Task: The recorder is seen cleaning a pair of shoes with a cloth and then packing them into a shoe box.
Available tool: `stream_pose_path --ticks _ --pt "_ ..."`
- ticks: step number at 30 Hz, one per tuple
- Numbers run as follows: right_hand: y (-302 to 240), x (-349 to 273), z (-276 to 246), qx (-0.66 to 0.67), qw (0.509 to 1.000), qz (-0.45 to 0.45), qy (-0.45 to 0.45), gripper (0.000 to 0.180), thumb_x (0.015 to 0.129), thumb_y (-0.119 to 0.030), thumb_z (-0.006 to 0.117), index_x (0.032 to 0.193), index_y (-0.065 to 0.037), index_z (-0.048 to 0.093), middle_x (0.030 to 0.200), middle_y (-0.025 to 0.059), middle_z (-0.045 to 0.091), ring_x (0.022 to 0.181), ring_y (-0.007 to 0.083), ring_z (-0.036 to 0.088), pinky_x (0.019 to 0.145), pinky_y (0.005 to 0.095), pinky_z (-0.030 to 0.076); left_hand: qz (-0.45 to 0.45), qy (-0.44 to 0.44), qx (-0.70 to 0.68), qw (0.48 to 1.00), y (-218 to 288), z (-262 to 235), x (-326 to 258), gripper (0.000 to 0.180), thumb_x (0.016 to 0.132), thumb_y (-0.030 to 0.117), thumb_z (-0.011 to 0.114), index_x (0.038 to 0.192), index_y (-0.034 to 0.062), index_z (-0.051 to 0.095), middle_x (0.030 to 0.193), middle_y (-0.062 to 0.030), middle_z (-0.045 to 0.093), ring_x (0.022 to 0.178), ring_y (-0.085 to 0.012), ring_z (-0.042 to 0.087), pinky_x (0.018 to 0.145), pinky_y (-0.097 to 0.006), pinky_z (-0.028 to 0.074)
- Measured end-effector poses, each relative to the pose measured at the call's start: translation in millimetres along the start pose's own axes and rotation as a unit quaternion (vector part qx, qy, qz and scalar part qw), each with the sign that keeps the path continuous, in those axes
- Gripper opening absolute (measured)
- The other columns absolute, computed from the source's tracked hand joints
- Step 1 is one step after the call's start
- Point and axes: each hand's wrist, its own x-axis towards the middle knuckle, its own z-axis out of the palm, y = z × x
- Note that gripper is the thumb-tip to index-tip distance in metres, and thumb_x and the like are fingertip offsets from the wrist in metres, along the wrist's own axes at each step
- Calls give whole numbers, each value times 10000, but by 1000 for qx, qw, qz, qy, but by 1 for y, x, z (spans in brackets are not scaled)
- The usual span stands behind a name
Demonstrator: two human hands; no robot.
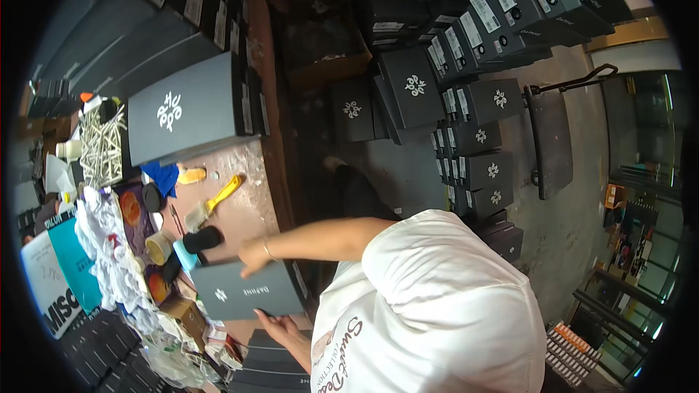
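A dark grey shoe box (251, 291) with a pale printed mark on its lid lies on the worn workbench (247, 207) in front of me. My left hand (280, 326) grips its lower edge, the thumb up against the lid and the other fingers mostly hidden beneath. Over the box's upper edge is my right hand (255, 256), its fingers drawn together and pointing down to the lid; what they hold, if anything, cannot be made out. Close to the box's upper left corner are a black round-ended object (202, 238) and a light blue piece (185, 256).
A yellow-handled brush (215, 204) lies on the bench beside a tub (159, 247), white crumpled paper (113, 247) and a bundle of pale sticks (102, 145). A larger dark box (186, 109) stands behind. Stacked shoe boxes (484, 167) and a black trolley (550, 142) occupy the floor.
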Motion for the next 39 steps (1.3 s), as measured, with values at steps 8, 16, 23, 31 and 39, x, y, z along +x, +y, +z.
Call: stream_pose_path --ticks 8,16,23,31,39 --pt "-39 -6 -53 337 940 38 -17 587 692 -521 724 845 41 653 769 142 633 570 210 572 460 357 433 -29 -97 -175 979 18 16 -23 255 866 331 645 930 91 590 725 22 512 625 -72 460 606 -239 432" --pt "-111 -56 91 -134 955 -264 -27 415 721 -407 706 952 -64 675 1002 99 600 1006 276 552 860 478 408 305 234 139 913 118 -88 44 619 925 516 435 1186 -40 513 1132 -136 577 981 -228 554 760 -337 458" --pt "-34 -48 105 -232 938 -240 97 181 692 -285 660 773 -127 696 866 36 615 943 227 533 793 402 361 425 -12 526 736 80 19 15 363 941 175 529 1204 -76 520 1178 -166 574 1009 -225 557 908 -319 433" --pt "-36 -62 110 -156 957 -225 100 156 728 -227 590 760 -107 684 787 14 611 890 234 521 777 388 351 501 -81 651 564 20 82 51 634 808 323 678 1312 25 435 1396 -248 323 1289 -404 321 1060 -444 273" --pt "-22 -31 78 -237 903 -137 332 227 796 -209 528 936 -67 636 1232 140 487 1170 312 414 940 442 332 508 -98 581 629 14 34 59 522 853 242 621 1295 18 458 1390 -228 345 1282 -375 348 1053 -440 285"
